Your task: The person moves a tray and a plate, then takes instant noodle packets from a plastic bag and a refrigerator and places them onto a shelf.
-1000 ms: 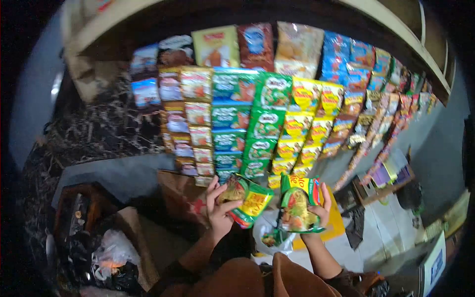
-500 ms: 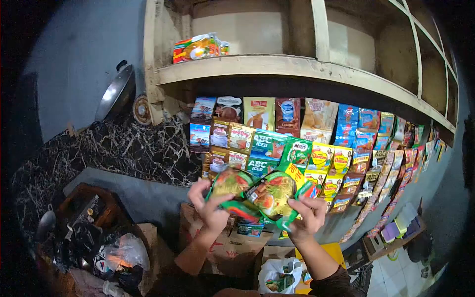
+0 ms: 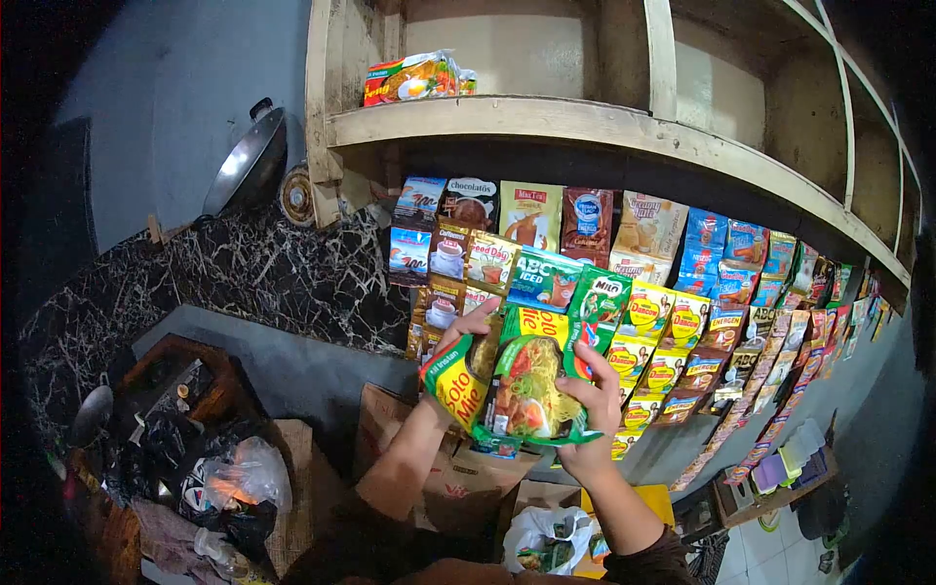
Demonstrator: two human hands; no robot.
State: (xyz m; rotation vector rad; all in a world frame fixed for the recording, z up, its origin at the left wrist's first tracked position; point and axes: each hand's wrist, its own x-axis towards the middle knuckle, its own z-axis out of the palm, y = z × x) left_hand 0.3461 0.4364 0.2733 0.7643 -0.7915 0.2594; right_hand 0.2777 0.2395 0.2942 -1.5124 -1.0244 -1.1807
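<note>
Working outward from my body: a white plastic bag (image 3: pixel 539 534) below my arms contains several green packets. A cardboard box (image 3: pixel 458 483) stands beside it, contents hidden. My left hand (image 3: pixel 466 330) is closed on the left packet (image 3: pixel 450 382) and my right hand (image 3: pixel 597 414) is closed on the front packet (image 3: pixel 531 385). Both noodle packets are raised before the hanging sachet strips (image 3: pixel 546 278). For a sound grip, I judge it best to pinch the sealed edges rather than the brittle noodle block, with the faces aligned. Farther up, the wooden shelf (image 3: pixel 585 122) carries one lone packet (image 3: pixel 414 78).
</note>
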